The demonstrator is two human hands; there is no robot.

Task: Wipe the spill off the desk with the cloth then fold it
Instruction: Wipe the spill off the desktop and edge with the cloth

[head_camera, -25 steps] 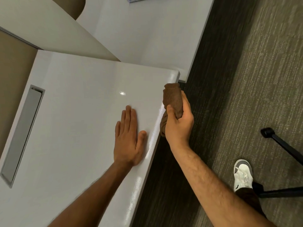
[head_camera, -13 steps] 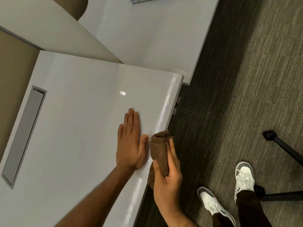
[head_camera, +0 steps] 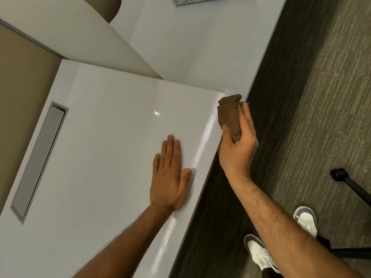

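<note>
Brown cloth (head_camera: 229, 115) bunched in my right hand (head_camera: 237, 151) at the worktop (head_camera: 104, 137) edge, left hand (head_camera: 168, 177) flat; I'd press firmly, stroke along.

Brown cloth (head_camera: 228, 113) against a glossy white desk (head_camera: 104, 137); grey inset panel (head_camera: 40, 157); carpet (head_camera: 321, 97) streaked grey-green, perhaps olive; white-and-grey sneakers (head_camera: 259, 253).

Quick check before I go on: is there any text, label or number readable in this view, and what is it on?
"SPORTS": dark handwritten-style capitals on the white box or book lying at the top edge of the far desk; the tops of the letters are cut off by the frame.
Coloured print to the right on the same item: too blurred and cropped to read.
Nothing else carries text.
</note>
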